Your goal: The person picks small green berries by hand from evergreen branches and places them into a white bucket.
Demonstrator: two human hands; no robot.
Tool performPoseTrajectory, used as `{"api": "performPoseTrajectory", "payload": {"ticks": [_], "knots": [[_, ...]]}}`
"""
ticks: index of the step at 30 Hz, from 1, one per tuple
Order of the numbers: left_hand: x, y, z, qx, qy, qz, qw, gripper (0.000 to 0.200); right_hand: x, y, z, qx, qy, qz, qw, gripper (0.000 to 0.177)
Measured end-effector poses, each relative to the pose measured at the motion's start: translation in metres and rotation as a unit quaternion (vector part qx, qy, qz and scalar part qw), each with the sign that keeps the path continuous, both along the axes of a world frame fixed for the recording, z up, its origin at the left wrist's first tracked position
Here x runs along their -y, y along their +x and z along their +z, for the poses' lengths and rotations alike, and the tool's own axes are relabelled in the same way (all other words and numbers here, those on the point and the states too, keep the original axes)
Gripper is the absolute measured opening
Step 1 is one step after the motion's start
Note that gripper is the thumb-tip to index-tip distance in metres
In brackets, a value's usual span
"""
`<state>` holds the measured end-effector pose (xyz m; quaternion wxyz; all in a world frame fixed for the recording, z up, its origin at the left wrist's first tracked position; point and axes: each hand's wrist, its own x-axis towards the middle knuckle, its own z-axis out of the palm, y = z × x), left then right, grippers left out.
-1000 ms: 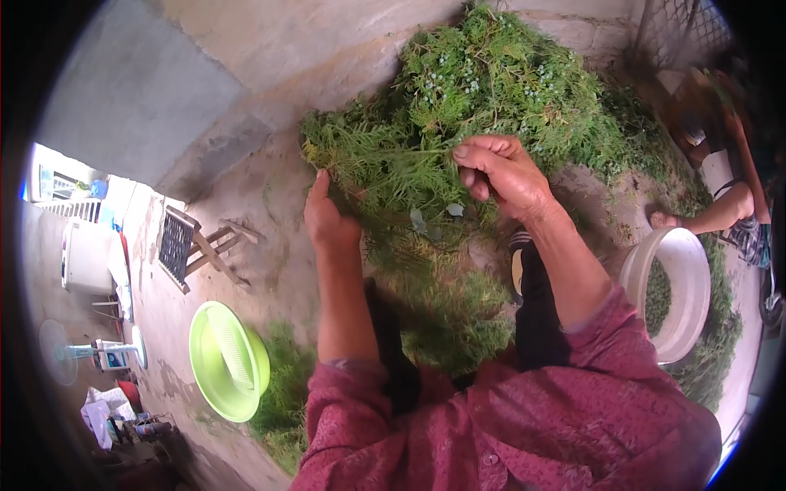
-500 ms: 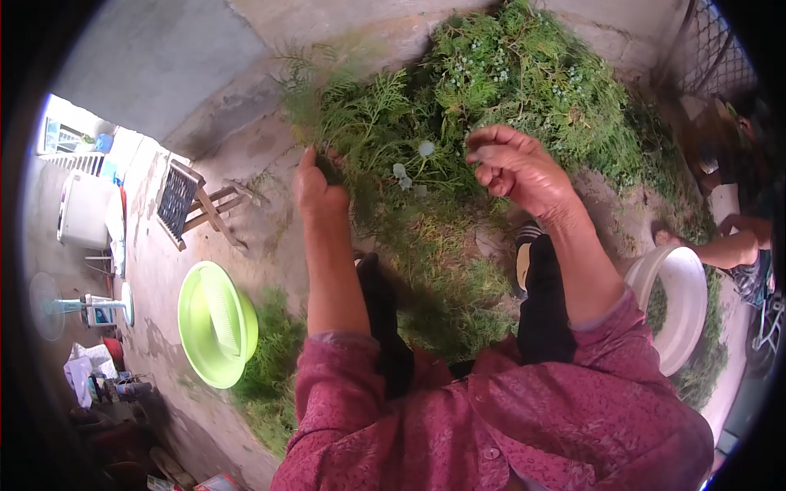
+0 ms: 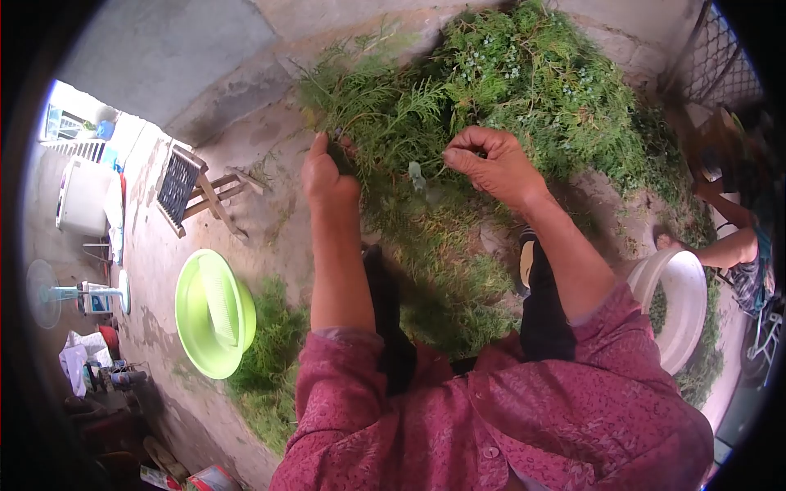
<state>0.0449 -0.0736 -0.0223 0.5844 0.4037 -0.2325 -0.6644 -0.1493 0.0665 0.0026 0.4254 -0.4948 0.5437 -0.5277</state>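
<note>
My left hand (image 3: 327,168) is closed around the stem end of a leafy evergreen branch (image 3: 372,114), whose flat green sprays spread up and to the right. My right hand (image 3: 495,168) is at the right side of those sprays, thumb and fingertips pinched together; what is between them is too small to tell. Just below and left of it, pale blue-green bits (image 3: 417,176), blurred, show in front of the foliage. Behind both hands lies a large heap of evergreen branches (image 3: 532,82) dotted with small pale blue-green cones.
A lime-green basin (image 3: 188,327) with a ridged inner piece stands at left, cut greenery (image 3: 274,335) beside it. A folding stool (image 3: 184,192) is farther back. At right are a white bucket (image 3: 692,307) and another person's arm (image 3: 725,250). Loose sprigs cover the floor between my feet.
My right hand has moved left toward the branch, its fingers closing from a looser curl into a pinch. The pale bits below it have shifted. My left hand keeps its hold.
</note>
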Motion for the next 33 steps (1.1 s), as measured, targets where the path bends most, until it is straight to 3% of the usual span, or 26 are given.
{"api": "performPoseTrajectory", "payload": {"ticks": [3,4,8,12,15,16,18,20,22,26,27,28,29,31,33], "knots": [[0.009,0.009,0.000,-0.069,0.064,0.022,0.995,0.014,-0.007,0.002,0.011,-0.039,0.040,-0.026,0.998,0.021],[0.010,0.010,0.000,-0.069,0.064,0.023,0.995,0.014,-0.011,0.004,0.017,-0.021,0.054,0.011,0.998,0.021],[0.014,0.009,-0.009,-0.039,0.070,0.026,0.996,0.012,-0.017,0.013,0.020,0.038,0.068,0.105,0.991,0.021],[0.022,0.012,-0.018,-0.003,0.089,0.045,0.995,0.011,-0.030,0.013,0.042,0.058,0.086,0.130,0.986,0.021],[0.024,0.019,-0.011,-0.056,0.075,0.063,0.994,0.012,-0.037,0.001,0.040,0.339,0.041,0.177,0.923,0.016],[0.021,0.017,-0.007,-0.055,0.075,0.062,0.994,0.012,-0.034,0.000,0.035,0.340,0.040,0.176,0.923,0.016],[0.015,0.010,0.000,-0.014,0.067,0.084,0.994,0.012,-0.028,-0.001,0.032,0.464,0.041,0.140,0.874,0.018],[0.016,0.007,-0.001,-0.014,0.070,0.077,0.994,0.013,-0.023,-0.004,0.030,0.488,0.050,0.161,0.856,0.022],[0.012,0.003,0.001,-0.015,0.073,0.071,0.995,0.014,-0.018,-0.004,0.025,0.401,0.071,0.086,0.909,0.021],[-0.005,-0.012,0.011,0.001,0.048,0.023,0.999,0.012,-0.005,-0.002,0.008,0.296,0.086,0.032,0.951,0.021],[-0.008,-0.016,0.013,0.004,0.046,0.015,0.999,0.011,0.000,0.005,0.002,0.149,-0.012,-0.011,0.989,0.022],[-0.011,-0.018,0.013,0.004,0.047,0.015,0.999,0.011,0.003,0.009,-0.001,-0.004,-0.109,-0.053,0.993,0.024],[-0.012,-0.019,0.012,0.005,0.047,0.003,0.999,0.011,0.001,0.011,-0.002,-0.004,-0.108,-0.053,0.993,0.024],[-0.016,-0.021,0.014,0.006,0.047,-0.008,0.999,0.011,-0.004,0.017,0.006,-0.248,-0.140,-0.088,0.955,0.032],[-0.020,-0.022,0.016,-0.015,0.046,-0.023,0.999,0.012,-0.002,0.020,0.002,-0.315,-0.187,-0.095,0.926,0.035]]}}
